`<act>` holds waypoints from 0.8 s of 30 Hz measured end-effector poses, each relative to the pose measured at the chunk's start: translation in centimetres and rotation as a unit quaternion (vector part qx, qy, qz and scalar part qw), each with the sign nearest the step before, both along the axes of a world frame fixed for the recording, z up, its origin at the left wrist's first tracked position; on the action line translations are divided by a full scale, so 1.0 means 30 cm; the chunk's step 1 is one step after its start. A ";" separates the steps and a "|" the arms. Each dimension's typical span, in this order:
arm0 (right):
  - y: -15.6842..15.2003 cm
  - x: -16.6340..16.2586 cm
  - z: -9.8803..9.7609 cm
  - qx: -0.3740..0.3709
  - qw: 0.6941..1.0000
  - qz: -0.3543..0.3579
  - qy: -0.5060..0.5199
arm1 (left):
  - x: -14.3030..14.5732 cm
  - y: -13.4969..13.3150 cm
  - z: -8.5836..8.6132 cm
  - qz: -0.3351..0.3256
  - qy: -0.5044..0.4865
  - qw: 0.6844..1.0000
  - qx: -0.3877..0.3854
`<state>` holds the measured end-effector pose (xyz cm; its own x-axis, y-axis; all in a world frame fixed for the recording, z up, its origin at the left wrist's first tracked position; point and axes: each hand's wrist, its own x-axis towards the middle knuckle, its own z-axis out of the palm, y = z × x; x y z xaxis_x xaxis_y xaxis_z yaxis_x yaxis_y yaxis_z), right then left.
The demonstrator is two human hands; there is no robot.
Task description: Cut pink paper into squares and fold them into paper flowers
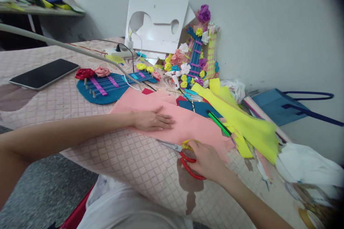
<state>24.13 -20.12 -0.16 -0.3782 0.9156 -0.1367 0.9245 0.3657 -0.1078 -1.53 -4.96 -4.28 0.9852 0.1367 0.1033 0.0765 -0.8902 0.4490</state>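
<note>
From the head camera, a pink felt sheet (188, 123) lies spread on a quilted pink cover (129, 164), and everything else is placed from it. The left hand (153, 120) rests flat on the sheet's left part, fingers stretched out and released, palm down on the felt. At the sheet's near edge the right hand (206, 161) is clenched around the handles of red-handled scissors (170, 145), whose blades point left along that edge; whether they bite into the felt cannot be told. Just right of the sheet, yellow felt pieces (252, 128) overlap its far right corner, with a green pen-like tool (219, 123) lying on them. Behind the sheet, to the left, lies a blue felt guitar (107, 87) with pink frets and felt roses, and further left of that a dark phone (44, 73). Behind the sheet a white glue gun (174, 77) stands near flower-covered felt guitars (196, 52) that lean on the wall beside a white cardboard cutout (158, 21). Far right of the sheet sits a blue bag (276, 105).
</note>
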 end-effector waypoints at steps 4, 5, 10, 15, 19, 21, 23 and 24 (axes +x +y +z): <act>-0.007 -0.018 0.007 0.000 1.000 -0.014 0.018 | -0.002 0.000 -0.002 -0.007 -0.006 1.000 0.003; -0.007 -0.022 0.008 -0.001 1.000 -0.015 0.016 | -0.002 0.000 -0.001 -0.009 -0.009 1.000 0.005; 0.003 -0.041 0.010 -0.004 1.000 -0.019 0.002 | -0.001 -0.001 0.000 -0.005 -0.015 1.000 -0.005; 0.011 -0.044 -0.001 0.000 1.000 -0.006 0.001 | -0.001 0.001 -0.006 -0.002 -0.008 1.000 -0.012; 0.010 -0.027 -0.014 0.002 1.000 0.005 -0.013 | -0.002 0.001 -0.010 -0.008 -0.020 1.000 -0.004; 0.008 -0.022 -0.015 0.002 1.000 0.010 -0.024 | -0.003 0.002 -0.009 -0.008 -0.027 1.000 -0.002; 0.006 -0.024 -0.009 0.002 1.000 0.008 -0.023 | -0.003 0.002 -0.009 -0.010 -0.033 0.999 -0.002; 0.005 -0.028 -0.004 0.002 1.000 0.005 -0.018 | -0.003 0.002 -0.008 -0.011 -0.036 0.999 -0.001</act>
<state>23.27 -19.97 -0.28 -0.3825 0.9123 -0.1465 0.9239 0.3757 -0.0726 -1.62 -4.89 -4.52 0.9780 0.1163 0.1732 0.0254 -0.8904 0.4545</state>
